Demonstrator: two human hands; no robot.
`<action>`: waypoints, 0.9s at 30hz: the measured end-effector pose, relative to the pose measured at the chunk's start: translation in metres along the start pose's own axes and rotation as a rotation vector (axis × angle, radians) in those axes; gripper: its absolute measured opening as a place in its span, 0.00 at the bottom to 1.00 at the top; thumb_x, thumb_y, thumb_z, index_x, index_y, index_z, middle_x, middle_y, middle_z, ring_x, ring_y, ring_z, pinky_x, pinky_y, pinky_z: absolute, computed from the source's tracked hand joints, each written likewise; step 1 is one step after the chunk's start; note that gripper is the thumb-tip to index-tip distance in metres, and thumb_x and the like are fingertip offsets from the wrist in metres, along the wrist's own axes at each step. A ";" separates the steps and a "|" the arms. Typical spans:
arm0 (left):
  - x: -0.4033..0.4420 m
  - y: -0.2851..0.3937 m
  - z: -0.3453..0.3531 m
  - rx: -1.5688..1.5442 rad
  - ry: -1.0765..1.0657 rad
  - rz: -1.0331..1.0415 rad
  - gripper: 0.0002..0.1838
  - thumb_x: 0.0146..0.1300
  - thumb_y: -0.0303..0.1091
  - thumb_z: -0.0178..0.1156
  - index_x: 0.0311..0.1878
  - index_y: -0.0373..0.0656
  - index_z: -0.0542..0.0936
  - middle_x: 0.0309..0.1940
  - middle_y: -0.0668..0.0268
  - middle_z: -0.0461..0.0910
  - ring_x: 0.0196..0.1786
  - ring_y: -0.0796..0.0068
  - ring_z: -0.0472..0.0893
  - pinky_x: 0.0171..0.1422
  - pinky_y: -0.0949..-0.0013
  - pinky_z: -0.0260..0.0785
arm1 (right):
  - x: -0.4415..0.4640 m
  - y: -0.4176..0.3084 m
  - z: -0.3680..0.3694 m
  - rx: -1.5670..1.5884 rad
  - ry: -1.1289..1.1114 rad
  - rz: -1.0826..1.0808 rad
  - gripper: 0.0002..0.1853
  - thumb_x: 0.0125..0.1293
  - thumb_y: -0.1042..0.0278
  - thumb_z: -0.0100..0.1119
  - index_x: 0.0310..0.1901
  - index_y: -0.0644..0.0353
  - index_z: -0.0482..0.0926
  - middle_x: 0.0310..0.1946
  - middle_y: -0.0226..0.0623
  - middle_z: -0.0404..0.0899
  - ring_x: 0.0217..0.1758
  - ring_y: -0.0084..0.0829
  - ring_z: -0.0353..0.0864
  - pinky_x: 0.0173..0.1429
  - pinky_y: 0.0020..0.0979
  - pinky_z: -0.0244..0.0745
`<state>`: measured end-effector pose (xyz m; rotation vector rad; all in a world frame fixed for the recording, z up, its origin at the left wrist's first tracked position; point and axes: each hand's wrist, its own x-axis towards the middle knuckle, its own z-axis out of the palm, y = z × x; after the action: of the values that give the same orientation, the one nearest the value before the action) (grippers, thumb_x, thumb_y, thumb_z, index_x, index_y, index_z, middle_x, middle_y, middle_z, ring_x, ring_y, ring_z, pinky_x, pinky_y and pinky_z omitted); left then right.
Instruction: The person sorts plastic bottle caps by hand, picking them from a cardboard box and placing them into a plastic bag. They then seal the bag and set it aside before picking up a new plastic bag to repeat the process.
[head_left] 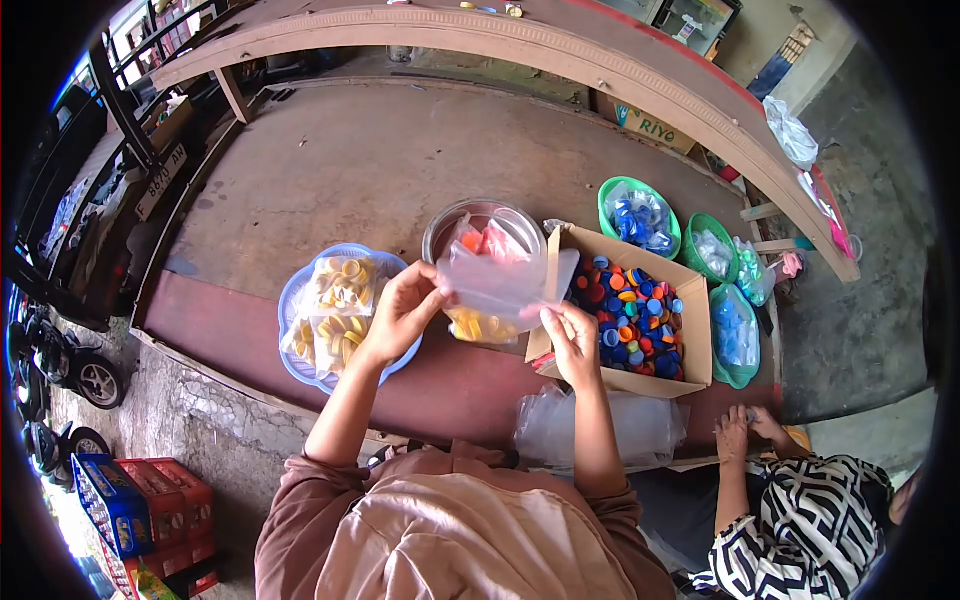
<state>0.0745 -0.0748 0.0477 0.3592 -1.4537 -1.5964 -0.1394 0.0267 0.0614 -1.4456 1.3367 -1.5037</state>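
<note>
Between my two hands a clear plastic bag (510, 285) is stretched out above the table. My left hand (412, 308) pinches its left edge, and my right hand (572, 338) grips its lower right corner. Yellow bottle caps (478, 325) show at the bag's lower edge; whether they lie inside it or beneath it I cannot tell. Behind the bag stands a round metal bowl (440, 232) with bagged red and pink pieces (492, 241). Left of my left hand, a light blue basket (290, 300) holds bags of yellow caps (345, 290).
A cardboard box (697, 325) full of mixed coloured caps (640, 320) stands right of my hands. Green baskets (672, 215) with bagged caps sit beyond it. Flat plastic bags (620, 425) lie at the near edge. A person in a patterned top (810, 520) sits at right.
</note>
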 end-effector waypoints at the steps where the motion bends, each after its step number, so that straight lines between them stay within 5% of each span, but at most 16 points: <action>1: -0.009 0.002 0.001 0.008 -0.011 0.022 0.03 0.64 0.25 0.54 0.40 0.39 0.72 0.33 0.70 0.75 0.38 0.82 0.75 0.46 0.75 0.68 | -0.007 -0.005 0.001 -0.051 0.013 -0.026 0.09 0.66 0.70 0.52 0.37 0.67 0.79 0.31 0.35 0.80 0.34 0.21 0.77 0.41 0.23 0.70; 6: -0.057 0.006 0.003 0.575 -0.287 0.091 0.28 0.41 0.30 0.72 0.47 0.40 0.72 0.47 0.58 0.74 0.53 0.62 0.74 0.57 0.62 0.66 | -0.077 0.030 0.006 -0.235 -0.118 0.000 0.06 0.62 0.75 0.51 0.35 0.67 0.78 0.24 0.36 0.76 0.27 0.23 0.72 0.34 0.25 0.68; 11: -0.108 -0.057 -0.003 0.857 -0.451 -0.068 0.35 0.38 0.26 0.68 0.55 0.42 0.68 0.54 0.59 0.71 0.55 0.56 0.71 0.58 0.59 0.64 | -0.136 0.047 0.012 -0.072 -0.223 0.059 0.09 0.61 0.76 0.50 0.40 0.66 0.78 0.39 0.43 0.80 0.42 0.34 0.80 0.50 0.31 0.72; 15: -0.109 -0.077 0.002 1.071 -0.596 0.066 0.31 0.45 0.30 0.64 0.56 0.46 0.69 0.57 0.64 0.70 0.55 0.62 0.71 0.58 0.61 0.63 | -0.156 0.043 0.011 -0.184 -0.284 0.008 0.12 0.56 0.75 0.55 0.42 0.63 0.76 0.47 0.43 0.76 0.49 0.40 0.77 0.56 0.34 0.71; 18: -0.111 -0.100 -0.001 1.148 -0.677 0.169 0.26 0.50 0.31 0.60 0.56 0.49 0.71 0.57 0.66 0.70 0.54 0.65 0.72 0.57 0.62 0.64 | -0.152 0.049 0.010 -0.565 -0.310 -0.051 0.21 0.49 0.72 0.60 0.48 0.61 0.73 0.53 0.42 0.71 0.55 0.40 0.73 0.57 0.36 0.71; 22: -0.116 -0.118 -0.010 1.073 -0.764 0.230 0.17 0.55 0.31 0.57 0.50 0.48 0.76 0.55 0.66 0.73 0.58 0.68 0.71 0.58 0.61 0.64 | -0.146 0.088 0.001 -0.785 -0.437 -0.003 0.32 0.43 0.67 0.64 0.55 0.56 0.70 0.59 0.42 0.63 0.63 0.41 0.64 0.65 0.38 0.61; 27: -0.124 -0.131 -0.014 0.755 -0.523 0.063 0.14 0.54 0.24 0.55 0.46 0.42 0.76 0.45 0.59 0.78 0.50 0.59 0.77 0.54 0.58 0.69 | -0.125 0.092 0.003 -0.824 -0.444 -0.090 0.32 0.42 0.64 0.66 0.55 0.54 0.72 0.60 0.46 0.63 0.61 0.47 0.65 0.63 0.41 0.62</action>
<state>0.0956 -0.0041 -0.1175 0.3197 -2.4368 -1.0701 -0.1317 0.1190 -0.0632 -2.1941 1.6860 -0.5878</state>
